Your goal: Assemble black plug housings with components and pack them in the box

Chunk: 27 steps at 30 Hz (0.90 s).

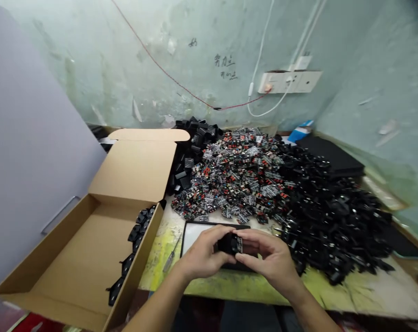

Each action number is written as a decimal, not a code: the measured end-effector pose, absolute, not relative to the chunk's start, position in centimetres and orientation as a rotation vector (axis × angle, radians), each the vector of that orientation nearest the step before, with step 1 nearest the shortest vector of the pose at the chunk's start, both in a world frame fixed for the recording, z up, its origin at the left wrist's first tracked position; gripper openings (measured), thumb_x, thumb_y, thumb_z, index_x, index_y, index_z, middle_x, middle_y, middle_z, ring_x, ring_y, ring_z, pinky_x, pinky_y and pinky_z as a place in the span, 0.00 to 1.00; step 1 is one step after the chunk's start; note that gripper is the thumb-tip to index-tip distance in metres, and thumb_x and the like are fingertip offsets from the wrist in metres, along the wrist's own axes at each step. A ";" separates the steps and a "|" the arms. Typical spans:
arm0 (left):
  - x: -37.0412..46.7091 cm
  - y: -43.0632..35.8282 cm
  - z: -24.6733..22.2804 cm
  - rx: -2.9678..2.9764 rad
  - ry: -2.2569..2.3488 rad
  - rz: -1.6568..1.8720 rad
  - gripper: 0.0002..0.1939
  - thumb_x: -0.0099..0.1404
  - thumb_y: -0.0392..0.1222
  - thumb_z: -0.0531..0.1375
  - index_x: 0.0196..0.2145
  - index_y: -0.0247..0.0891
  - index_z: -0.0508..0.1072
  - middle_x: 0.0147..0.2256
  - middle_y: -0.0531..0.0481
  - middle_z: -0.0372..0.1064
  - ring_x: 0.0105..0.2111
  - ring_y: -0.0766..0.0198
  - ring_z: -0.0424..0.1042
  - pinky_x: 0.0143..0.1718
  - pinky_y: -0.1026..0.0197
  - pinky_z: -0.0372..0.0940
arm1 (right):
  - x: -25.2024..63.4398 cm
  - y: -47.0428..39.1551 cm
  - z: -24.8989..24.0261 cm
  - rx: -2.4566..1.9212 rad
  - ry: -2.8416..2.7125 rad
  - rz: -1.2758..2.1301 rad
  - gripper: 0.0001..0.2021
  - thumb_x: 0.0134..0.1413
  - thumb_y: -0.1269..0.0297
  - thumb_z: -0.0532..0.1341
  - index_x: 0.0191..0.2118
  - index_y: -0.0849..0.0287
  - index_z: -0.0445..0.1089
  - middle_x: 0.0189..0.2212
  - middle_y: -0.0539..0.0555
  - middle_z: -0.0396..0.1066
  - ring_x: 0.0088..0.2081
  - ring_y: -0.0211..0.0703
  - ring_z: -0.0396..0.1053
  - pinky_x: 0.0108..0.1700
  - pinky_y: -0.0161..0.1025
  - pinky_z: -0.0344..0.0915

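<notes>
My left hand [207, 251] is closed around a small black plastic housing [226, 243] in front of me. My right hand [269, 253] pinches the other end of it, where a small part with light markings, perhaps a circuit board [239, 244], shows between the fingertips. Just how the two fit together is hidden by the fingers. Beneath both hands lies a flat black-rimmed tray [184, 237] with a pale surface. Left of the tray, a small screwdriver-like tool [169, 260] rests on the yellow-stained table [202, 288].
An open cardboard box [73, 258] stands at left, several black assembled units [127, 265] along its right wall. Behind my hands rises a heap of small circuit boards [243, 170]. Black casings [195, 138] pile up behind it; black parts with leads [333, 216] fill the right side.
</notes>
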<state>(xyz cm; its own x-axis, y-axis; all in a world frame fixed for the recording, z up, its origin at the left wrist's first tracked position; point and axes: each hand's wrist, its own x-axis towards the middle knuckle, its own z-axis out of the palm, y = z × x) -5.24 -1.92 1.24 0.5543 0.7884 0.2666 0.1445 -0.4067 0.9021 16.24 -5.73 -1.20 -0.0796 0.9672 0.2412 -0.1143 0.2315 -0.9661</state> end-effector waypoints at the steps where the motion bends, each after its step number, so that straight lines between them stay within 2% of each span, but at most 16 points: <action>1: -5.2 -1.7 1.2 1.856 0.761 0.862 0.29 0.59 0.37 0.72 0.58 0.42 0.76 0.55 0.41 0.78 0.54 0.48 0.76 0.57 0.50 0.69 | 16.1 -5.6 -1.2 -0.911 -1.295 1.152 0.19 0.51 0.63 0.78 0.50 0.54 0.82 0.50 0.60 0.82 0.46 0.56 0.84 0.47 0.48 0.85; 6: -4.9 -1.0 0.8 1.866 0.797 0.867 0.31 0.61 0.33 0.69 0.61 0.44 0.75 0.55 0.42 0.77 0.55 0.48 0.75 0.59 0.47 0.68 | 15.8 -5.0 -1.8 -0.898 -1.234 1.168 0.19 0.54 0.59 0.77 0.52 0.52 0.81 0.54 0.60 0.79 0.51 0.54 0.82 0.49 0.48 0.84; 10: -4.7 -0.6 0.7 1.899 0.805 0.888 0.32 0.61 0.37 0.71 0.62 0.44 0.74 0.55 0.41 0.77 0.55 0.48 0.75 0.59 0.47 0.68 | 16.1 -4.7 -1.5 -0.896 -1.332 1.084 0.19 0.56 0.60 0.75 0.53 0.49 0.81 0.55 0.59 0.77 0.54 0.52 0.79 0.50 0.46 0.83; 15: -4.4 -0.2 1.1 1.891 0.771 0.838 0.28 0.61 0.43 0.73 0.59 0.42 0.77 0.54 0.41 0.78 0.53 0.48 0.77 0.57 0.49 0.69 | 16.5 -4.5 -0.8 -0.921 -1.477 0.880 0.18 0.55 0.66 0.75 0.52 0.47 0.82 0.50 0.57 0.80 0.50 0.51 0.80 0.49 0.46 0.84; 20: -4.9 0.1 0.8 1.905 0.791 0.788 0.28 0.59 0.43 0.74 0.58 0.43 0.77 0.53 0.42 0.79 0.52 0.48 0.77 0.56 0.49 0.70 | 17.1 -4.7 -0.3 -0.897 -1.356 1.034 0.16 0.54 0.62 0.76 0.49 0.51 0.83 0.47 0.57 0.82 0.46 0.51 0.83 0.44 0.44 0.85; 24: -6.0 0.5 -0.4 1.890 0.983 0.822 0.26 0.60 0.39 0.72 0.56 0.44 0.77 0.53 0.43 0.78 0.54 0.48 0.75 0.58 0.48 0.67 | 18.7 -5.0 1.7 -0.940 -1.364 0.988 0.17 0.56 0.62 0.75 0.51 0.53 0.82 0.48 0.59 0.82 0.47 0.53 0.82 0.48 0.48 0.84; 27: -6.1 0.6 -0.6 1.767 0.893 0.820 0.25 0.62 0.40 0.71 0.56 0.45 0.76 0.53 0.44 0.76 0.54 0.49 0.73 0.57 0.50 0.66 | 19.3 -4.7 2.6 -0.903 -1.406 0.995 0.18 0.57 0.61 0.75 0.53 0.52 0.81 0.50 0.58 0.82 0.50 0.53 0.81 0.51 0.49 0.82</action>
